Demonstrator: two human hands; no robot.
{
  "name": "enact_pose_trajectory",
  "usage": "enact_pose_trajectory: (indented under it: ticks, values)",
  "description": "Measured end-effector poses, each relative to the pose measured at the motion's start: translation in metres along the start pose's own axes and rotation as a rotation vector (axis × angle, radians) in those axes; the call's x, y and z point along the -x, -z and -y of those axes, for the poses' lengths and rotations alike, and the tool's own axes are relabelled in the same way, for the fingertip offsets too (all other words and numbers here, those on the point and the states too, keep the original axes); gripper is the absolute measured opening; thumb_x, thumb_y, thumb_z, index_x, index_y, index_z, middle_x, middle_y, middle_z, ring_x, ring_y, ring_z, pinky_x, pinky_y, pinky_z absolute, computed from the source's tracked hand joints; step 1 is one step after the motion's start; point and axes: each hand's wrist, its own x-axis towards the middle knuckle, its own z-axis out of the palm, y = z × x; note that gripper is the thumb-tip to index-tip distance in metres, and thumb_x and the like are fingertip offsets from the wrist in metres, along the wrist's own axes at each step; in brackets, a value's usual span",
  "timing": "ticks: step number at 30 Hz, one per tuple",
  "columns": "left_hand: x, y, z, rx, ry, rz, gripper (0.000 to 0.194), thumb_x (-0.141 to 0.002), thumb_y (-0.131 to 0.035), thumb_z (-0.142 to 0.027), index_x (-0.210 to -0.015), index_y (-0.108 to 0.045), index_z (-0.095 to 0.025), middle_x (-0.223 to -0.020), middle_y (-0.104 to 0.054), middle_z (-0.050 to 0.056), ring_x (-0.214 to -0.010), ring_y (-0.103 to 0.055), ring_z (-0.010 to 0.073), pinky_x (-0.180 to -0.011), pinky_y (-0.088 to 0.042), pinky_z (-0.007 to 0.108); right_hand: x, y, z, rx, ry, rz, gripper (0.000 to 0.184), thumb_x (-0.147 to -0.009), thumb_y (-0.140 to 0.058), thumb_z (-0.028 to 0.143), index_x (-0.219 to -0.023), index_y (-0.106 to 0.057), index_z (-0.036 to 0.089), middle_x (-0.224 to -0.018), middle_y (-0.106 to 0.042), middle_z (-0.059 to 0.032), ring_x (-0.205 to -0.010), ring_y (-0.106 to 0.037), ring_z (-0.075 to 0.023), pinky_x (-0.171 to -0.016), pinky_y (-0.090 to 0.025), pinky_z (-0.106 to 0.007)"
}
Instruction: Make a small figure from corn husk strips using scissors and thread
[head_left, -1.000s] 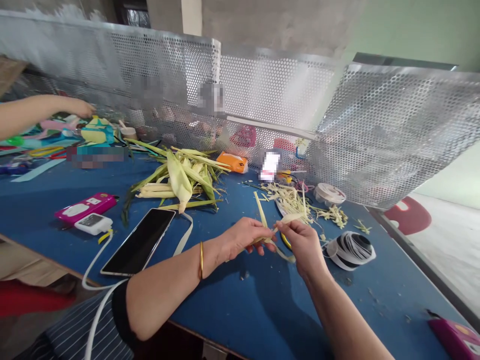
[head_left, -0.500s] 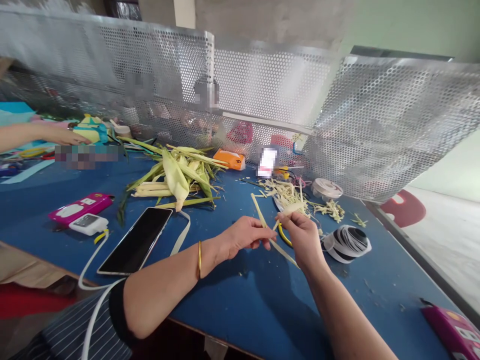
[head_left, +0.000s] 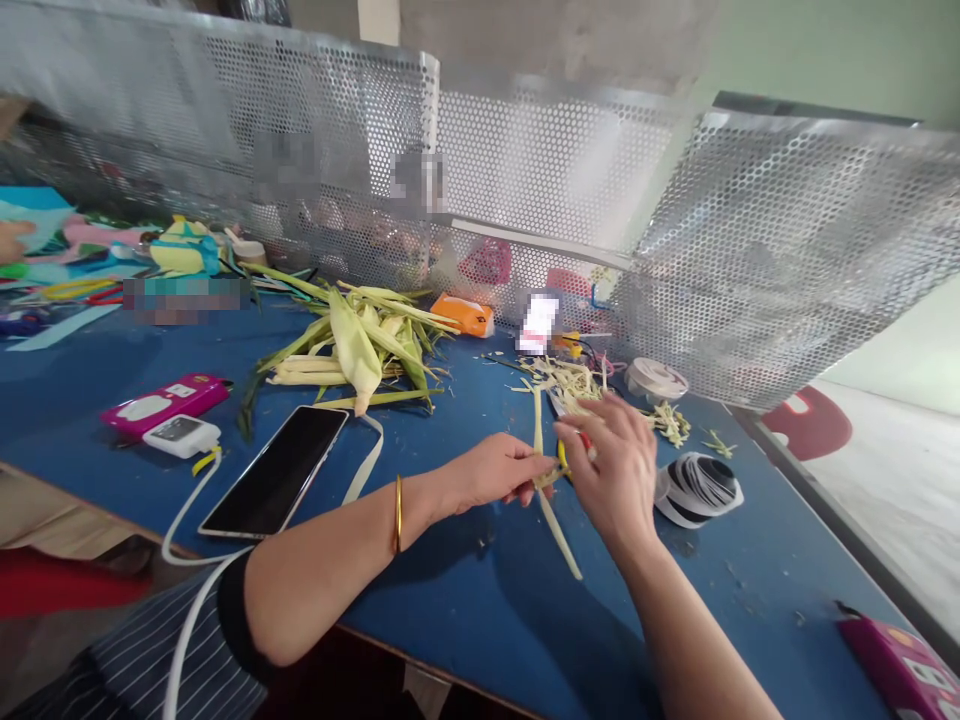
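My left hand (head_left: 517, 470) pinches a narrow pale corn husk strip (head_left: 559, 535) between thumb and fingers. One end of the strip points up toward the scraps, and the other hangs down over the blue table. A short piece of husk crosses it at the fingertips. Just to the right, my right hand (head_left: 611, 465) hovers with fingers apart, holding no husk. Beneath it lie scissors with a yellow handle (head_left: 562, 455) and a bit of red, partly hidden by the fingers. Beyond them is a heap of shredded husk (head_left: 574, 380).
A pile of corn husks (head_left: 356, 350), a phone (head_left: 277, 470) and a magenta device (head_left: 169, 405) lie leftward. Black-and-white yarn (head_left: 697, 490) and a white roll (head_left: 656, 378) sit at right. A perforated metal screen (head_left: 540, 170) borders the back. Another person's hand (head_left: 13, 242) shows far left.
My right hand has let go of the pale husk it held, and its fingers have spread above the scissors. The strip in my left hand has turned steeper. The other person's hand has drawn back left.
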Motion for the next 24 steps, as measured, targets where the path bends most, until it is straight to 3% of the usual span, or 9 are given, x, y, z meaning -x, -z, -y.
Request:
enact_pose_trajectory:
  ticks: [3, 5, 6, 9, 12, 17, 21, 24]
  values:
    - [-0.001, -0.003, 0.003, -0.096, 0.02, 0.021, 0.041, -0.086, -0.053, -0.046, -0.065, -0.068, -0.015, -0.049, -0.052, -0.001, -0.043, -0.04, 0.0082, -0.048, -0.031, 0.024, 0.001, 0.0, 0.004, -0.252, -0.102, 0.317, 0.029, -0.087, -0.056, 0.041, -0.068, -0.07, 0.023, -0.078, -0.072, -0.0042, -0.096, -0.065, -0.0276, -0.1, -0.037, -0.047]
    - [0.0, -0.005, 0.003, -0.117, 0.036, 0.04, 0.038, -0.085, -0.056, -0.044, -0.064, -0.068, -0.015, -0.048, -0.052, -0.002, -0.042, -0.04, 0.0079, -0.048, -0.03, 0.023, 0.002, -0.002, 0.003, -0.433, -0.278, 0.428, 0.028, -0.084, -0.059, 0.042, -0.069, -0.068, 0.021, -0.067, -0.067, -0.0024, -0.07, -0.065, -0.0224, -0.078, -0.048, -0.039]
    - [0.0, -0.005, 0.003, -0.115, 0.039, 0.051, 0.037, -0.084, -0.057, -0.044, -0.064, -0.068, -0.015, -0.048, -0.052, -0.002, -0.043, -0.04, 0.0079, -0.048, -0.03, 0.023, 0.003, -0.003, 0.003, -0.5, -0.346, 0.447, 0.026, -0.083, -0.06, 0.043, -0.071, -0.066, 0.02, -0.064, -0.065, -0.0016, -0.062, -0.062, -0.0199, -0.068, -0.047, -0.035]
    - [0.001, -0.005, 0.0, -0.071, 0.041, 0.089, 0.031, -0.081, -0.059, -0.039, -0.065, -0.07, -0.015, -0.047, -0.052, -0.002, -0.044, -0.041, 0.0079, -0.049, -0.032, 0.023, 0.004, -0.004, 0.002, -0.551, -0.384, 0.364, 0.021, -0.081, -0.062, 0.039, -0.071, -0.063, 0.02, -0.065, -0.062, -0.0003, -0.06, -0.056, -0.0168, -0.06, -0.042, -0.029]
    - [0.002, -0.004, 0.0, -0.007, 0.063, 0.162, 0.024, -0.079, -0.059, -0.032, -0.069, -0.072, -0.015, -0.049, -0.056, -0.002, -0.044, -0.043, 0.0077, -0.05, -0.033, 0.022, 0.007, -0.005, 0.007, -0.491, -0.265, 0.202, 0.017, -0.081, -0.06, 0.032, -0.069, -0.062, 0.02, -0.075, -0.065, -0.0013, -0.073, -0.059, -0.0179, -0.069, -0.043, -0.029]
    - [0.002, -0.005, 0.002, 0.018, 0.09, 0.227, 0.018, -0.077, -0.06, -0.027, -0.069, -0.071, -0.015, -0.049, -0.057, -0.003, -0.045, -0.043, 0.0072, -0.05, -0.033, 0.022, 0.009, -0.008, 0.017, -0.364, -0.1, 0.104, 0.016, -0.083, -0.058, 0.024, -0.067, -0.058, 0.022, -0.074, -0.065, -0.0011, -0.074, -0.06, -0.0185, -0.072, -0.045, -0.032]
    - [0.0, -0.004, 0.002, 0.176, 0.11, 0.146, 0.03, -0.076, -0.068, -0.042, -0.074, -0.072, -0.013, -0.05, -0.054, -0.003, -0.045, -0.04, 0.0061, -0.048, -0.028, 0.022, 0.004, -0.004, 0.008, -0.27, 0.028, 0.026, 0.016, -0.088, -0.055, 0.028, -0.076, -0.064, 0.022, -0.092, -0.071, -0.0048, -0.095, -0.063, -0.0222, -0.089, -0.044, -0.038]
    - [-0.004, 0.002, 0.002, 0.366, 0.102, 0.024, 0.045, -0.075, -0.067, -0.055, -0.08, -0.072, -0.011, -0.055, -0.053, -0.003, -0.046, -0.039, 0.0051, -0.046, -0.023, 0.022, -0.004, 0.005, -0.004, -0.225, -0.069, -0.093, 0.023, -0.091, -0.052, 0.037, -0.087, -0.069, 0.022, -0.1, -0.071, -0.0072, -0.1, -0.062, -0.0241, -0.091, -0.044, -0.039]
